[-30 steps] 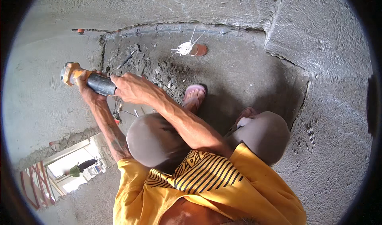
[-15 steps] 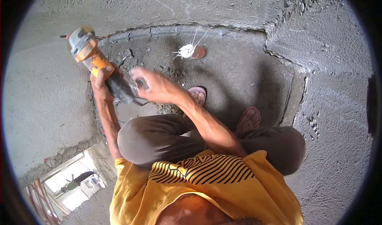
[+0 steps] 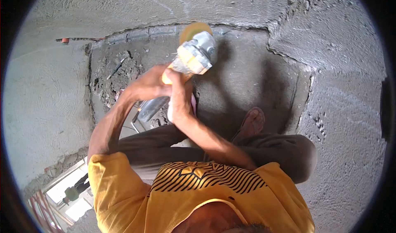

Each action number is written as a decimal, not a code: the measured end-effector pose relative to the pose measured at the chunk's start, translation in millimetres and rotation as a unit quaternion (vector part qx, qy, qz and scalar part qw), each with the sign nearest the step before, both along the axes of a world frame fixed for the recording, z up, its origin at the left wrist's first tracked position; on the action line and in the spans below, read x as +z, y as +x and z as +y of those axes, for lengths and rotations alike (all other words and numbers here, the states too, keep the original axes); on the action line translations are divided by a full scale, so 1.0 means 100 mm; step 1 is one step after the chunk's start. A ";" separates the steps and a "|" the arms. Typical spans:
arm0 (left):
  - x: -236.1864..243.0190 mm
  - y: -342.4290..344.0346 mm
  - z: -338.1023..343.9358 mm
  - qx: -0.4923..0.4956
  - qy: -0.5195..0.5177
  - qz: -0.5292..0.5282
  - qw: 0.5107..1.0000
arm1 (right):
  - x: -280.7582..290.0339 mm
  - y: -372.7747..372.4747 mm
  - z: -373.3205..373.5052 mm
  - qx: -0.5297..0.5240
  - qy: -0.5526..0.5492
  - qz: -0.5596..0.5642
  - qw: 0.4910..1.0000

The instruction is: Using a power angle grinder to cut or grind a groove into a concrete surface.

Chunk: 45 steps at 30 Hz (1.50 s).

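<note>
An angle grinder with a grey head, orange body and dark rear handle is held in front of me, above the floor. Its round yellowish disc points away from me, overlapping the far wall's base in view. My left hand is closed around the body from the left. On the near side, my right hand also closes on the body, close against the left hand. Some fingers of both hands are hidden by the tool and by each other.
Rough plastered walls surround the concrete floor. A thin chisel-like rod lies among rubble at left. My sandaled foot rests on the floor. Beyond an opening at lower left, another person is visible.
The grinder has swung from the left wall to the middle, with its head turned to the right. My right hand has joined the left on it. The white string bundle is now out of sight.
</note>
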<state>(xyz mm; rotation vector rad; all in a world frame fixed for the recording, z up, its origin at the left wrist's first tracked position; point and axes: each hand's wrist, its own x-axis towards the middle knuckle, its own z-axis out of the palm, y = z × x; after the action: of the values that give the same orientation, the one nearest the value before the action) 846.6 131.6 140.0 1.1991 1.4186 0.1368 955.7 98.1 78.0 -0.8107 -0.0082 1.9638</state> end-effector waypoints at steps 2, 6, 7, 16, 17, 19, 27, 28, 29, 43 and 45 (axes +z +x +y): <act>-0.34 0.08 0.00 -0.006 -0.037 -0.044 0.998 | -0.15 0.13 0.06 0.011 -0.082 -0.012 0.996; -0.88 0.30 0.04 0.014 -0.029 -0.102 0.994 | -0.47 0.36 0.32 0.033 -0.164 -0.125 0.978; -1.04 0.40 0.08 0.039 -0.023 -0.114 0.992 | -0.63 0.44 0.39 0.032 -0.166 -0.160 0.972; -1.45 1.16 -0.26 0.244 -0.007 -0.194 0.950 | -1.16 1.14 0.51 0.137 -0.053 -0.233 0.961; -1.61 1.15 -0.36 0.295 -0.004 -0.198 0.935 | -1.12 1.12 0.45 0.166 -0.053 -0.261 0.950; -1.66 1.12 -0.37 0.313 -0.050 -0.252 0.914 | -1.25 1.10 0.39 0.216 -0.050 -0.326 0.919; -2.20 0.81 -0.28 0.419 -0.105 -0.323 0.842 | -1.50 0.73 0.51 0.207 0.000 -0.381 0.901; -2.30 0.77 -0.28 0.418 -0.131 -0.331 0.836 | -1.57 0.68 0.49 0.201 -0.004 -0.385 0.901; -2.30 0.79 -0.25 0.423 -0.113 -0.345 0.830 | -1.63 0.60 0.51 0.179 -0.005 -0.409 0.895; -2.51 0.66 -0.10 0.462 -0.143 -0.399 0.779 | -1.58 0.54 0.82 0.273 0.004 -0.474 0.837; -2.47 0.70 -0.05 0.476 -0.108 -0.397 0.777 | -1.63 0.55 0.85 0.279 0.008 -0.468 0.839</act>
<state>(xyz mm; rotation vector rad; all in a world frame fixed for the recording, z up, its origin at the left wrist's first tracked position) 916.8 126.3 -106.5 0.0489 1.0779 1.0307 1010.6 183.4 -84.6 -1.8405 -0.9297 1.8512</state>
